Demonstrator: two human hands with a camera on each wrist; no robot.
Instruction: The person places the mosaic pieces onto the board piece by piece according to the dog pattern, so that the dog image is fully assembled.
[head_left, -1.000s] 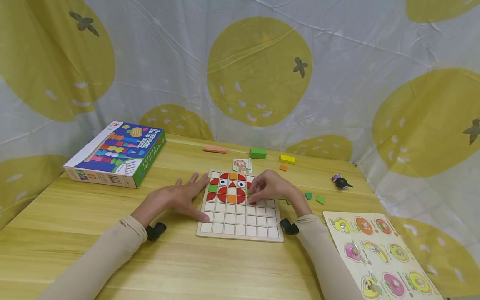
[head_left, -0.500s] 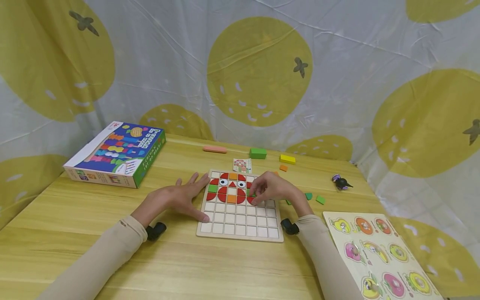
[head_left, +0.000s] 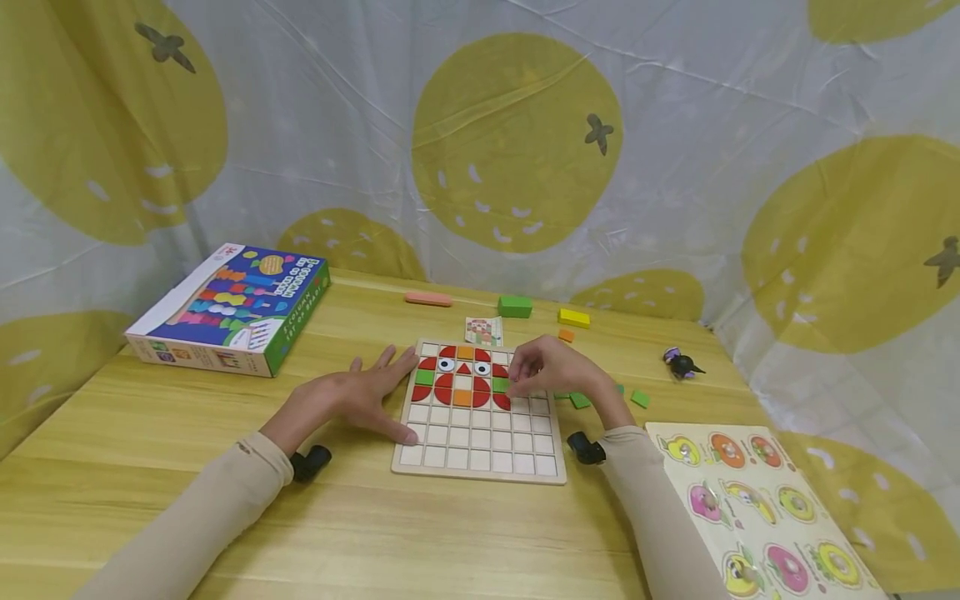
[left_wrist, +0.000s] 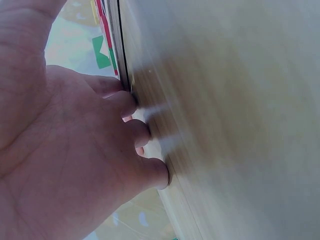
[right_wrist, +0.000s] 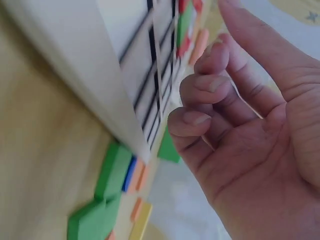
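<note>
A wooden grid board lies on the table, its upper rows filled with red, orange, green and eye-printed tiles forming a face. My left hand spreads along the board's left side, thumb on the lower left corner. In the left wrist view its fingertips touch down beside the board's edge. Over the right part of the board is my right hand, thumb and index finger close to a green tile set among red ones. In the right wrist view its fingers are loosely bent, with nothing seen held.
A small picture card lies behind the board. Green and yellow blocks and a pink stick are farther back. Loose green tiles lie right. A game box stands left; a fruit puzzle board lies right.
My right hand has drawn back slightly rightward, uncovering the green tile and the red tile below it on the board's right side. My left hand has stayed in place.
</note>
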